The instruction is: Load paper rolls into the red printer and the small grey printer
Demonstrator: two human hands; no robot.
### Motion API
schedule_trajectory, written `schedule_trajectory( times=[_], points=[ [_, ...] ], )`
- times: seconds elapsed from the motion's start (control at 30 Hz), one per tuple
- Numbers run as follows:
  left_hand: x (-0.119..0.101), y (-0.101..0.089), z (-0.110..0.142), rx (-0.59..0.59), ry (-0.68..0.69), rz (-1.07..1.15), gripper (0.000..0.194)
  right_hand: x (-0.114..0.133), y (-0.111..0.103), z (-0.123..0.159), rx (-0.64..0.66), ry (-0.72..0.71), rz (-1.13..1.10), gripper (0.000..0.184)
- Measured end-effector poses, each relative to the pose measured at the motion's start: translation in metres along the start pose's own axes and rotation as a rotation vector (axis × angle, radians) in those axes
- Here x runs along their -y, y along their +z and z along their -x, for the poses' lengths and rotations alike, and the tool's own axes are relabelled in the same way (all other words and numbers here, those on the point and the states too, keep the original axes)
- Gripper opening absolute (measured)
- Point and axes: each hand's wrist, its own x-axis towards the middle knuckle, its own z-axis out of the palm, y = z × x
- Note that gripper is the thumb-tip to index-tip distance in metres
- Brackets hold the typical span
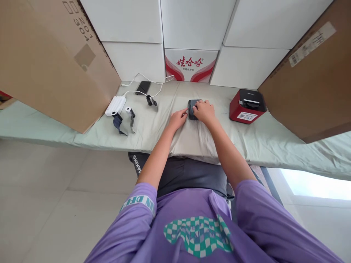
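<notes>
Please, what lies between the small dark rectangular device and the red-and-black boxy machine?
Head view: the right hand, touching the device, then wrinkled pale cloth up to the machine.

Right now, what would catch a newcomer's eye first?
Probably the red boxy device with a black top, right of centre on the pale-green cloth. Then the small dark-grey boxy device, right hand on top, left hand beside it. Behind: the white carton with red lettering.

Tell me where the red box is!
Head view: the red box stands at the right, between the right hand and a big cardboard box.
</notes>
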Motion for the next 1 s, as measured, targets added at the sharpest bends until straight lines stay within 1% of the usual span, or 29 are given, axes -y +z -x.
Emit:
schedule_trajectory(
  times=[0.07, 0.1, 0.17, 0.2, 0.27, 0.33, 0.37, 0.4, 0.47, 0.53, 0.6, 0.63, 0.7, 0.77, 0.83, 0.93, 1.0],
  points=[
    [0.000, 0.000, 0.000, 0.001, -0.005, -0.005, 0.052, 0.006, -0.001, 0.002, 0.031, 0.052, -0.020, 0.048],
    [-0.001, -0.001, 0.001, 0.003, -0.009, -0.011, 0.052, 0.009, -0.001, 0.003, 0.050, 0.093, -0.038, 0.053],
    [-0.002, -0.003, 0.003, 0.006, -0.016, -0.023, 0.052, 0.013, 0.003, 0.006, 0.077, 0.188, -0.099, 0.069],
    [-0.003, -0.004, 0.004, 0.004, -0.019, -0.024, 0.052, 0.014, 0.006, 0.009, 0.070, 0.228, -0.142, 0.078],
    [-0.004, -0.006, 0.005, 0.001, -0.022, -0.009, 0.052, 0.011, 0.015, 0.020, -0.011, 0.274, -0.254, 0.089],
    [-0.004, -0.007, 0.006, 0.002, -0.024, 0.015, 0.053, 0.002, 0.027, 0.036, -0.126, 0.300, -0.375, 0.089],
    [-0.004, -0.007, 0.006, 0.004, -0.025, 0.023, 0.053, -0.003, 0.033, 0.046, -0.161, 0.317, -0.418, 0.087],
    [-0.004, -0.007, 0.005, 0.007, -0.030, 0.024, 0.053, -0.008, 0.039, 0.055, -0.165, 0.337, -0.435, 0.085],
    [-0.004, -0.005, 0.003, 0.010, -0.040, 0.014, 0.053, -0.013, 0.050, 0.070, -0.101, 0.364, -0.385, 0.083],
    [-0.004, -0.003, 0.002, 0.004, -0.043, 0.006, 0.053, -0.012, 0.057, 0.073, -0.020, 0.366, -0.293, 0.084],
    [-0.003, -0.002, 0.001, -0.003, -0.040, 0.006, 0.053, -0.006, 0.061, 0.065, 0.015, 0.381, -0.252, 0.092],
    [-0.003, -0.002, 0.001, -0.004, -0.040, 0.009, 0.053, -0.003, 0.062, 0.057, 0.009, 0.404, -0.259, 0.098],
    [-0.002, -0.003, 0.001, 0.002, -0.044, 0.020, 0.053, 0.002, 0.062, 0.040, -0.043, 0.452, -0.290, 0.108],
    [-0.002, -0.004, 0.002, 0.007, -0.046, 0.028, 0.053, 0.004, 0.060, 0.026, -0.121, 0.465, -0.299, 0.112],
    [-0.002, -0.005, 0.003, 0.002, -0.048, 0.029, 0.053, 0.005, 0.058, 0.017, -0.187, 0.441, -0.274, 0.109],
    [-0.002, -0.006, 0.003, -0.013, -0.060, 0.026, 0.053, 0.004, 0.057, 0.008, -0.233, 0.398, -0.247, 0.092],
    [-0.003, -0.007, 0.004, -0.012, -0.072, 0.023, 0.053, -0.001, 0.057, -0.002, -0.261, 0.375, -0.276, 0.082]
  ],
)
